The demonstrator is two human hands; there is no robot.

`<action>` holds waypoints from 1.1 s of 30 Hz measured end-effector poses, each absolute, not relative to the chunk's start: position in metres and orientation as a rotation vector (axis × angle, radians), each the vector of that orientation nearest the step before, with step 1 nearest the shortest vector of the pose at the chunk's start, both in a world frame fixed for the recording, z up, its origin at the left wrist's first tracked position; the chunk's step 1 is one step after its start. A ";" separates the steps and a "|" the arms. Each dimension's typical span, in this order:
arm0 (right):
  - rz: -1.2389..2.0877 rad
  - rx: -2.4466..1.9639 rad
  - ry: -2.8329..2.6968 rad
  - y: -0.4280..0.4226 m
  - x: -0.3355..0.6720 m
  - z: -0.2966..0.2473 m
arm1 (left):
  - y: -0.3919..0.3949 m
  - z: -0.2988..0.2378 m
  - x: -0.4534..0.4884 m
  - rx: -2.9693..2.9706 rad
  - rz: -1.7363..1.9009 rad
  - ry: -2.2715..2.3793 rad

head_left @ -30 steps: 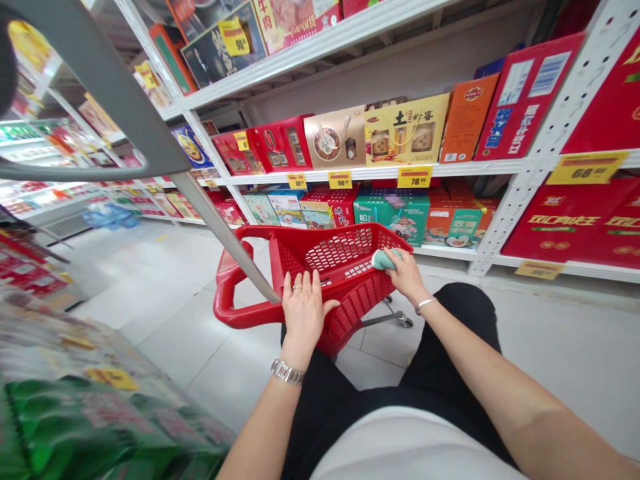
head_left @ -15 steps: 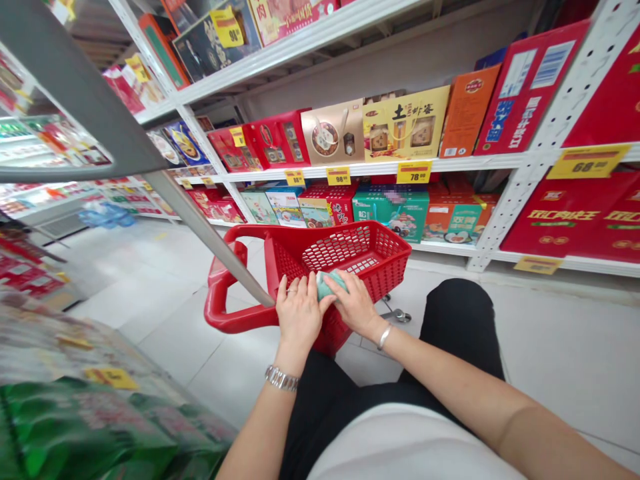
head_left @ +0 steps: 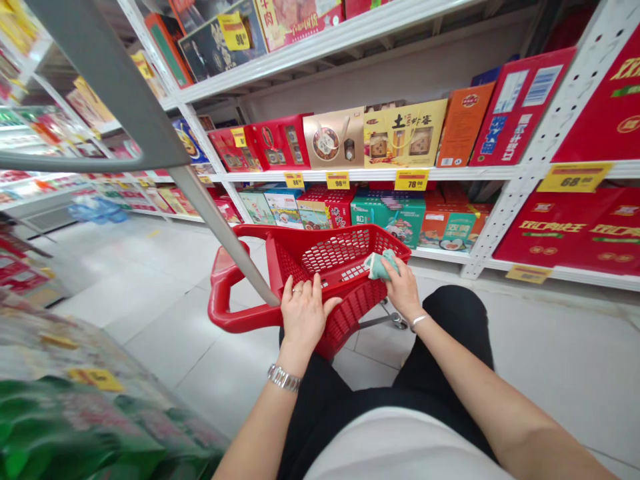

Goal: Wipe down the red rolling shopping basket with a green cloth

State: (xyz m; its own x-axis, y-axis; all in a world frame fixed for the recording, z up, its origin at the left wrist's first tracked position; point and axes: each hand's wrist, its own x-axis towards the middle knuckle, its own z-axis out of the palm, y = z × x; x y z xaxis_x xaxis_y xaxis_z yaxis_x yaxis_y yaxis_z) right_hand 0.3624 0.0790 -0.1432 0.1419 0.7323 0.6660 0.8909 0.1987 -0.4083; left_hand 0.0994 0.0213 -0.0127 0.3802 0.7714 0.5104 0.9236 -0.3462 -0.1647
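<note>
A red plastic shopping cart [head_left: 250, 321] with perforated basket walls stands right in front of me. On its near rim, by the handle end, rests my left hand [head_left: 306, 308], fingers spread and holding nothing. My right hand [head_left: 401, 290] grips a pale green cloth [head_left: 383, 265] at the basket's far right corner, along the top of the near wall. The cloth is bunched, and part of it sticks out beyond my fingers. A grey metal pole [head_left: 220, 227] rises from the cart beside my left hand.
White shelves [head_left: 500, 193] with gift boxes [head_left: 405, 137] and yellow price tags run behind the cart. At the lower left are green packages [head_left: 75, 433], blurred. Pale floor tiles [head_left: 145, 287] lie left of the cart. My knee [head_left: 457, 320] is close on the right.
My right hand has moved right along the cart's near rim with the cloth, away from my left hand. The left hand has let go of the cloth and stays at the rim.
</note>
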 end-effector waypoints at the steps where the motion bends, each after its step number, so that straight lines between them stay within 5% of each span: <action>1: -0.229 -1.621 -1.573 0.082 0.368 -0.142 | 0.021 -0.013 0.099 -2.223 -0.493 -1.465; 8: -0.149 -1.688 -1.418 0.086 0.358 -0.132 | 0.018 -0.012 0.100 -2.225 -0.493 -1.471; 23: -0.247 -0.691 -2.217 0.001 0.232 -0.130 | 0.015 -0.003 0.100 -2.256 -0.479 -1.505; 33: -0.503 -1.059 -2.188 0.034 0.306 -0.139 | 0.017 -0.002 0.097 -2.260 -0.441 -1.484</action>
State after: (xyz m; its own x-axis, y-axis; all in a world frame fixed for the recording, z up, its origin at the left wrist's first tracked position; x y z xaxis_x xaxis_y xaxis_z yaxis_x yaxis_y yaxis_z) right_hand 0.3058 0.0342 -0.1385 -0.4646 0.5491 0.6947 0.7972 0.6009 0.0583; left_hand 0.0970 0.0170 -0.0024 0.3865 0.7954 0.4668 0.9213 -0.3564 -0.1555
